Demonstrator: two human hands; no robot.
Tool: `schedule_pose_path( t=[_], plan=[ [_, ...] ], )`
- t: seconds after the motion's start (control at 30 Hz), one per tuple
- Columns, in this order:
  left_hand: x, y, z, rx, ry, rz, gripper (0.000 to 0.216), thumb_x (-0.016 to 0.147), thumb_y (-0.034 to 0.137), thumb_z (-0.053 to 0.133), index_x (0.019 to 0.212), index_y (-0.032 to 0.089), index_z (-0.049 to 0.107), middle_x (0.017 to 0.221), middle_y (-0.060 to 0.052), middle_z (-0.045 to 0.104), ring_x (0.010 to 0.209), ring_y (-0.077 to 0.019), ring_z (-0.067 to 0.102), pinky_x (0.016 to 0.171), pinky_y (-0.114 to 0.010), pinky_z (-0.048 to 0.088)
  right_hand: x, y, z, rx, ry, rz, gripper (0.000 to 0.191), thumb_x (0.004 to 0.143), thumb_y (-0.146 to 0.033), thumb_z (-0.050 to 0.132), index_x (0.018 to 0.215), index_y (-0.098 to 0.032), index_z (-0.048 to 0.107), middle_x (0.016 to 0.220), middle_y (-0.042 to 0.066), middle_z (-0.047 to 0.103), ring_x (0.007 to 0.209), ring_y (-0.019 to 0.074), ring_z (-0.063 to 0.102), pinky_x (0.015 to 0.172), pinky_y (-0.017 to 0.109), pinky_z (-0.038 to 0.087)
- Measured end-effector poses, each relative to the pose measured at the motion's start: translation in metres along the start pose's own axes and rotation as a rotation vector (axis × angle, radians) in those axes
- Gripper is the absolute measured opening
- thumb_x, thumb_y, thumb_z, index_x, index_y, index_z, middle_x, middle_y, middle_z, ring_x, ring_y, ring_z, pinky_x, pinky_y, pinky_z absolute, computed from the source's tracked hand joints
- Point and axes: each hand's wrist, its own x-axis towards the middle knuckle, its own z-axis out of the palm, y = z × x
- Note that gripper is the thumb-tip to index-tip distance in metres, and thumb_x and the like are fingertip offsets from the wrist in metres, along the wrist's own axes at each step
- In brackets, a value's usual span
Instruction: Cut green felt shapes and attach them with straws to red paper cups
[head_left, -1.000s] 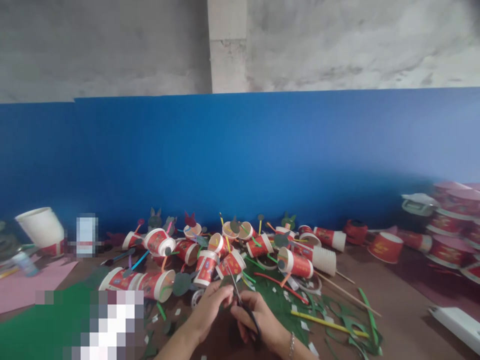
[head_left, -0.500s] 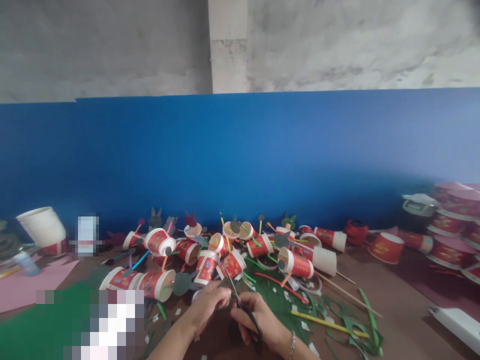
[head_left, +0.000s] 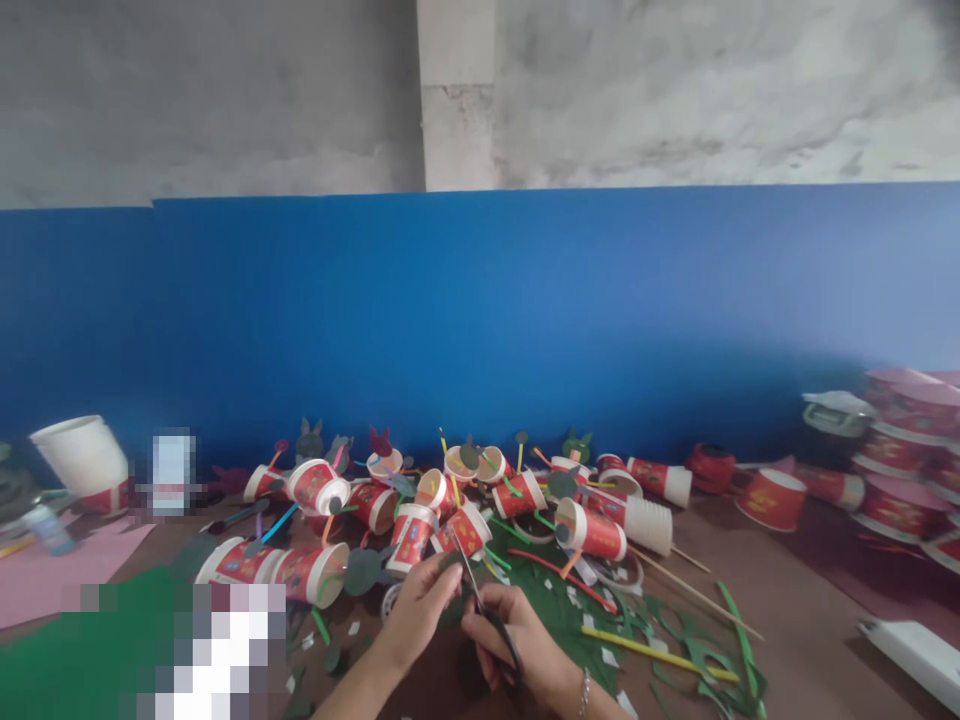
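Our right hand [head_left: 519, 632] grips scissors [head_left: 473, 588]; just left of them, we cannot tell whether our left hand [head_left: 420, 605] holds anything; red cups [head_left: 600, 530] lie beyond them.

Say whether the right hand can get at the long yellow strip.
Likely yes: the way to the yellow strip looks free, though the right hand holds black-handled metal scissors, possibly hindering grasping.

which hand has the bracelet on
The right hand, holding the scissors: a silvery bracelet circles its wrist, while the left hand shows none.
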Motion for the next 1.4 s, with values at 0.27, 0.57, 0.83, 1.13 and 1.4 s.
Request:
schedule_pose_path(
  t=[0.27,0.57,0.83,1.13,1.4],
  plan=[
    [0.002,-0.0038,-0.0038,-0.084,-0.093,-0.023,0.031,0.076,0.04,0.052,0.056,0.019,0.041,0.054,0.006,0.036,0.053,-0.0095,0.029,0.054,-0.023,0.026,-0.0026,-0.0024,0.0002,-0.001,-0.027,0.035,0.039,0.066,-0.051,0.065,0.07,-0.015,0.053,0.035,-0.006,0.051,0.026,0.0053,0.039,0.027,0.014,0.024],
    [0.0017,-0.0032,-0.0051,-0.108,-0.062,-0.036,0.033,0.077,0.04,0.053,0.055,0.018,0.045,0.053,0.005,0.039,0.054,-0.01,0.032,0.056,-0.023,0.027,-0.0009,0.002,-0.0026,-0.011,-0.039,0.015,0.043,0.067,-0.056,0.063,0.071,-0.014,0.053,0.034,-0.006,0.049,0.024,0.0048,0.036,0.027,0.014,0.021],
    [0.0026,-0.0042,-0.0047,-0.097,-0.07,0.008,0.03,0.078,0.042,0.053,0.064,0.016,0.051,0.06,0.004,0.043,0.058,-0.0101,0.034,0.056,-0.023,0.028,-0.0019,-0.0011,-0.0027,-0.014,-0.017,0.027,0.041,0.068,-0.053,0.063,0.073,-0.014,0.053,0.038,-0.005,0.053,0.027,0.005,0.041,0.028,0.013,0.024],
    [0.003,-0.0048,-0.0069,-0.166,-0.061,-0.078,0.033,0.072,0.044,0.06,0.057,0.016,0.05,0.053,0.006,0.039,0.052,-0.0083,0.031,0.051,-0.021,0.025,-0.0003,0.0034,-0.0046,0.008,-0.033,0.032,0.042,0.067,-0.054,0.064,0.071,-0.014,0.053,0.034,-0.007,0.05,0.024,0.0043,0.036,0.028,0.013,0.021],
    [0.0042,-0.0008,-0.005,-0.141,0.01,-0.022,0.042,0.072,0.054,0.06,0.057,0.017,0.045,0.052,0.007,0.034,0.051,-0.0079,0.028,0.049,-0.022,0.023,-0.0014,-0.0027,-0.004,-0.022,-0.015,0.003,0.038,0.07,-0.05,0.064,0.066,-0.015,0.052,0.033,-0.007,0.049,0.024,0.0037,0.035,0.027,0.013,0.022]
  ],
)
